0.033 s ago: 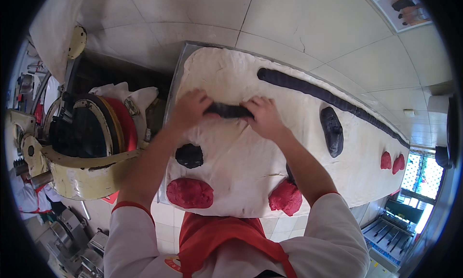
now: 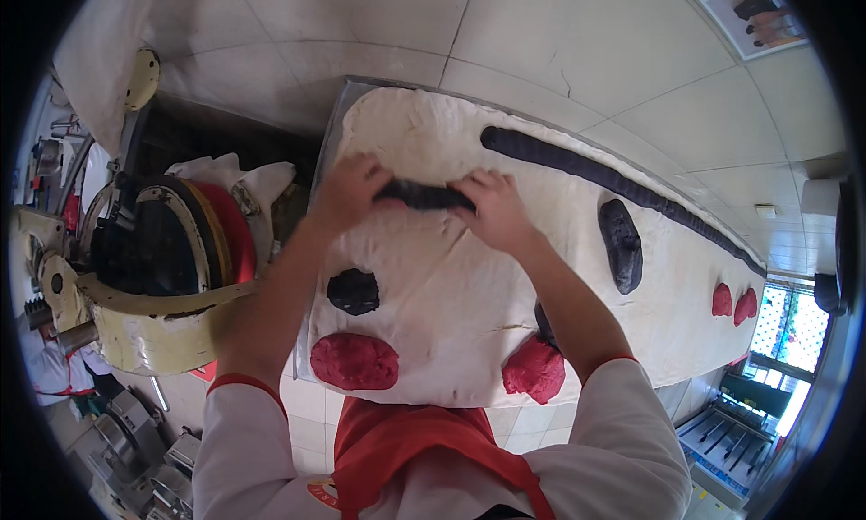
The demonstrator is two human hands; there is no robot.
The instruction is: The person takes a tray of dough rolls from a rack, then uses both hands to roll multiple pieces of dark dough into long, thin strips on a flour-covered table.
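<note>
A short black dough roll [image 2: 420,195] stretches between my hands over a wide sheet of pale dough [image 2: 433,285]. My left hand [image 2: 354,192] has its fingers closed around the left end, slightly blurred by motion. On the right end my right hand [image 2: 494,210] is closed too, its fingers curled over the dough. A long black dough strip [image 2: 613,177] lies along the sheet's far edge. Nearer me on the left are a black dough lump [image 2: 354,291] and a red dough lump [image 2: 354,360]. Another red lump [image 2: 534,370] sits near my right forearm, partly covering a dark piece.
A thick black dough piece [image 2: 621,247] lies right of my right hand, and two small red pieces [image 2: 733,303] farther right. At left stands a cream-painted machine [image 2: 171,326] with a round opening. A tiled wall [image 2: 541,42] runs behind the table.
My hands and the black dough roll have shifted slightly away from me across the sheet. The other dough pieces stay where they were.
</note>
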